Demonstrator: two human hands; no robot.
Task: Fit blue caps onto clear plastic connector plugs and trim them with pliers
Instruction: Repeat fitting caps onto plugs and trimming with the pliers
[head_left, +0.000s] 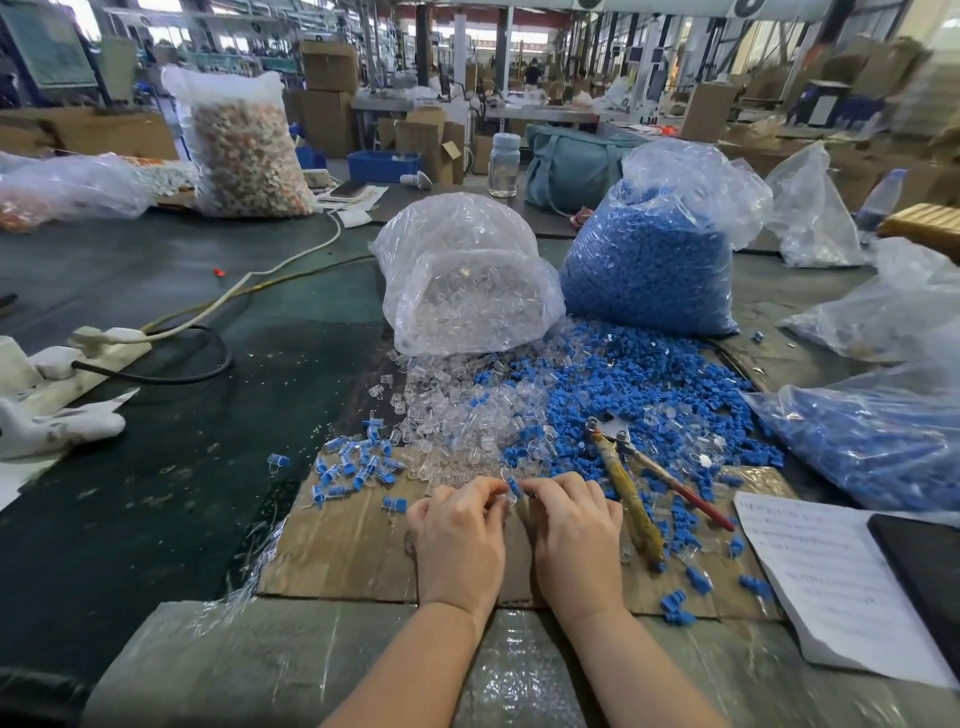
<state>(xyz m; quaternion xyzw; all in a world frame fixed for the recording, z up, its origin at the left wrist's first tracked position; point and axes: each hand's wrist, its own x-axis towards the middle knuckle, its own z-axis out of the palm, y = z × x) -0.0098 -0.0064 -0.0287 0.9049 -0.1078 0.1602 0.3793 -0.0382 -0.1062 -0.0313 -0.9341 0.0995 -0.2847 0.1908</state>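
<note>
The left hand and the right hand meet over the cardboard sheet at the near edge of the worktop, both with curled fingers, and between their fingertips they pinch one blue cap together with what seems to be a clear plug; the plug itself is too small and transparent to see surely. I judge that the step in hand is the fitting: the cap is being pressed on the plug, and the trimming is not yet done for this piece. The next move calls for seating the cap straight and fully, then for one hand to be free to take the pliers, which lie untouched just beside the right hand, with their handles toward the person. The blue caps are small, matte and chunky; the loose ones are spread over the middle of the worktop, poured from a full bag behind. The clear plugs lie in a glittering heap to the left of them, under their own bag. A small group of already capped pieces rests to the left of the hands, partly on the cardboard.
</note>
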